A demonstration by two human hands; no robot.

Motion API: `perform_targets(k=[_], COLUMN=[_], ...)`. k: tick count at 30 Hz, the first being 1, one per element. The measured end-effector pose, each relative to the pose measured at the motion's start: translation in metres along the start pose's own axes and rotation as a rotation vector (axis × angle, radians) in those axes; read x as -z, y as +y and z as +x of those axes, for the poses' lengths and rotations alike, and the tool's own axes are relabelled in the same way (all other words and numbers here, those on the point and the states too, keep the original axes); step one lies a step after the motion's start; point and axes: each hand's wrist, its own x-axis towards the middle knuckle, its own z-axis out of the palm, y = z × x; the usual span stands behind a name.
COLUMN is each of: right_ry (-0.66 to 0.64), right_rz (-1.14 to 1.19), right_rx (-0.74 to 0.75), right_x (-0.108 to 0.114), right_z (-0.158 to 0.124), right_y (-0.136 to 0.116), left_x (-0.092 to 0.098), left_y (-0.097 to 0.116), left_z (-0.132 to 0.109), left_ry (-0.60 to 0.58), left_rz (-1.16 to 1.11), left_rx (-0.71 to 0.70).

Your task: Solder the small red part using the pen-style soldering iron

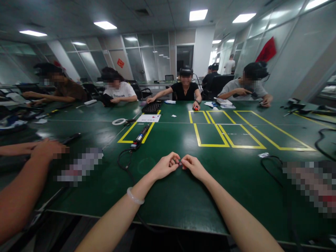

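Note:
My left hand (pixel 167 166) and my right hand (pixel 192 166) meet above the green table (pixel 162 199), in front of me. Between their fingertips is a small dark reddish object (pixel 180 163), too small to name. Both hands have their fingers curled in a pinch around it. A pale bracelet (pixel 135 196) circles my left wrist. Beyond my left hand, a black electrical device (pixel 140 137) with a cable lies on the table.
Yellow tape outlines (pixel 212 145) mark the table ahead. A black tray (pixel 151 107), a white sheet (pixel 148 118) and a white cable coil (pixel 119 121) lie farther off. Another person's arms (pixel 28 175) reach in at left; several people sit across. A black cable (pixel 271 168) lies at right.

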Motion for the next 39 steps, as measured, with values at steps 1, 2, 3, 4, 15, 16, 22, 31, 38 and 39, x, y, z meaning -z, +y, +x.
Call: perform_targets(k=[1,2,3,4,15,16,22,31,38,39], right_ry=[0.004,0.007,0.007,0.006,-0.019,-0.020,0.020,0.011,0.019,0.030], right_rz=[0.005,0.009,0.013,0.018,0.121,0.125,0.209,0.290,0.188,0.143], right_rx=[-0.003,-0.004,-0.004,-0.003,0.046,0.039,0.058,0.020,0.055,0.066], right_x=[0.000,0.000,0.000,-0.001,-0.007,-0.006,-0.003,-0.007,-0.003,-0.002], right_z=[0.000,0.000,0.001,0.001,0.000,-0.001,0.000,0.001,0.002,0.003], right_y=[0.000,0.001,0.002,0.002,0.001,0.001,0.005,0.007,0.010,0.010], left_x=[0.000,-0.001,-0.001,-0.001,0.003,0.004,0.050,0.165,0.181,0.181], left_y=[0.001,0.002,0.001,0.001,-0.010,-0.011,-0.032,-0.109,-0.122,-0.122], left_z=[-0.001,-0.001,-0.001,-0.001,0.000,0.001,0.015,0.017,0.015,0.014], left_ry=[0.000,0.000,0.004,0.012,0.014,-0.001,0.192,0.390,0.268,0.267], left_rz=[0.025,0.049,0.073,0.096,0.085,0.087,0.359,1.036,0.956,0.960], left_rx=[-0.012,-0.023,-0.034,-0.044,-0.014,-0.012,-0.023,0.643,0.733,0.724])
